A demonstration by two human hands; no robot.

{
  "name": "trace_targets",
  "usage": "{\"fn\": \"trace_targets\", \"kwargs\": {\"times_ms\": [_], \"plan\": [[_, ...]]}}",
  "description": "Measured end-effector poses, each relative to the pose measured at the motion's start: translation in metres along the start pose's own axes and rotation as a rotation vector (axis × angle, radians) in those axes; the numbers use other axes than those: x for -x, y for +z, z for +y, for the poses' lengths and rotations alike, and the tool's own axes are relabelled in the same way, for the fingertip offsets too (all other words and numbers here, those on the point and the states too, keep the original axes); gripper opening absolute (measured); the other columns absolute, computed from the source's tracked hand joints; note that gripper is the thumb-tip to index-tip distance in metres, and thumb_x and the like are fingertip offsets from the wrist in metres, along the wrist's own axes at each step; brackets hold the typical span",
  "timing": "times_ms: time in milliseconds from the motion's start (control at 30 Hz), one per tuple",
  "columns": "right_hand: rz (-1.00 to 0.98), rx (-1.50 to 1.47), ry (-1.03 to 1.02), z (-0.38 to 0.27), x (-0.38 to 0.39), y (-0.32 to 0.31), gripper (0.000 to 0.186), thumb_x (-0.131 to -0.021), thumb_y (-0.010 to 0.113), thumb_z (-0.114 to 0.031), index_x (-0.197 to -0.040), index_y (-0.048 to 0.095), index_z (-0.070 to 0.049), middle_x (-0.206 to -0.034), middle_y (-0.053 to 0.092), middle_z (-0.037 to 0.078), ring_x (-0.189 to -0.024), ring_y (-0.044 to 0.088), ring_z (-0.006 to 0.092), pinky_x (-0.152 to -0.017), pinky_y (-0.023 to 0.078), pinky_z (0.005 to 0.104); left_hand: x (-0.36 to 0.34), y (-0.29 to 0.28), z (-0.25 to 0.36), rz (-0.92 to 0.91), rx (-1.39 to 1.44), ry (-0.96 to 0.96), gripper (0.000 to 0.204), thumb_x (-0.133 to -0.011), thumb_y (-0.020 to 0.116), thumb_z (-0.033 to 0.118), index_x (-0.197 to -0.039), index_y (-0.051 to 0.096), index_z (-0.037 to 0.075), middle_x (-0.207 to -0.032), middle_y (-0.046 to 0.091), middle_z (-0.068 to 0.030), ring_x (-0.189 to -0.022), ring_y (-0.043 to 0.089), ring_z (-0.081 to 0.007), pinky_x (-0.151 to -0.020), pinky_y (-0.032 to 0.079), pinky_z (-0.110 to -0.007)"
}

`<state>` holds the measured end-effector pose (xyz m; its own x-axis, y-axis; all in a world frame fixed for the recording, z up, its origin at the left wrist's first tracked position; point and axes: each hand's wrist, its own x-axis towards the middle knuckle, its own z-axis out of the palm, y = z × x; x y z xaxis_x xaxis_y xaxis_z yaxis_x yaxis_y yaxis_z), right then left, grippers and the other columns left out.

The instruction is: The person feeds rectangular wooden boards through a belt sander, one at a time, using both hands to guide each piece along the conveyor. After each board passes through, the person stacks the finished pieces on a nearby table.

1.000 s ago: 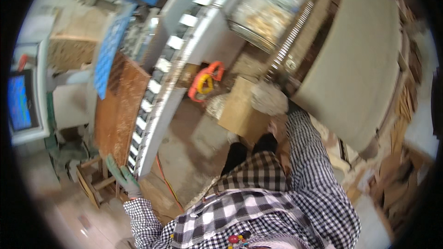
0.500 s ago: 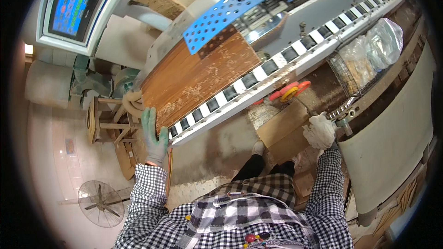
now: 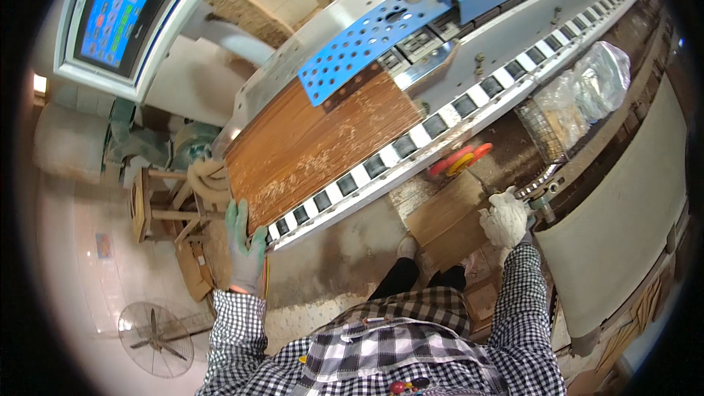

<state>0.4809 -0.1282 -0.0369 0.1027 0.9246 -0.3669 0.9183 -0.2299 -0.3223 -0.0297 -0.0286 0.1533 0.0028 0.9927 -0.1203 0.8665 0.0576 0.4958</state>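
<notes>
Here's the left hand (image 3: 246, 246), in a grey glove with green-coated fingers, right at the left end of the long white-and-black segmented conveyor track (image 3: 375, 167) — fingers extended, thumb spread apart from them, set against the near left corner of a brown wood-grain board (image 3: 323, 150). It isn't closed around the board.

The board lies flat at the machine's left end, its near long edge along the track, pale shavings scattered across its top. Over its far right corner sits a blue metal plate punched with round holes (image 3: 352, 55).

Across to the right, the right hand (image 3: 506, 218) in its white glove is bunched up beside a ribbed silver metal rod (image 3: 537, 180), near the left corner of a large beige panel (image 3: 623, 213) — whether it is clamped on anything, I can't tell.

Between the hands, down low: a tan cardboard sheet (image 3: 447, 216), and just past it, orange and yellow rounded pieces (image 3: 460, 160) beneath the track's near edge.
</notes>
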Motion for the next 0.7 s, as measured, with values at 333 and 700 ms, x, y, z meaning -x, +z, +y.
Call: {"fn": "trace_targets", "kwargs": {"times_ms": [333, 700], "plan": [[0.121, -0.034, -0.037, 0.009, 0.003, 0.011, 0.027, -0.076, 0.07, -0.029, -0.082, 0.056, -0.006, -0.087, 0.058, 0.018, -0.082, 0.059, 0.0396, -0.073, 0.047, 0.0517, -0.013, 0.003, 0.013, -0.016, -0.122, 0.028, 0.064, -0.089, 0.063, 0.026, -0.148, 0.042, 0.015, -0.154, 0.033, -0.0175, -0.147, 0.021, -0.0338, -0.119, 0.016, -0.047], [0.008, -0.089, 0.003, 0.03, -0.002, 0.035, 0.03, -0.073, 0.071, -0.032, -0.084, 0.06, -0.007, -0.088, 0.058, 0.018, -0.083, 0.058, 0.0378, -0.075, 0.046, 0.0488, -0.036, 0.03, 0.08, 0.01, -0.299, 0.146, 0.062, -0.088, 0.064, 0.034, -0.145, 0.046, 0.017, -0.149, 0.041, -0.0155, -0.141, 0.031, -0.034, -0.118, 0.013, -0.051]]}}
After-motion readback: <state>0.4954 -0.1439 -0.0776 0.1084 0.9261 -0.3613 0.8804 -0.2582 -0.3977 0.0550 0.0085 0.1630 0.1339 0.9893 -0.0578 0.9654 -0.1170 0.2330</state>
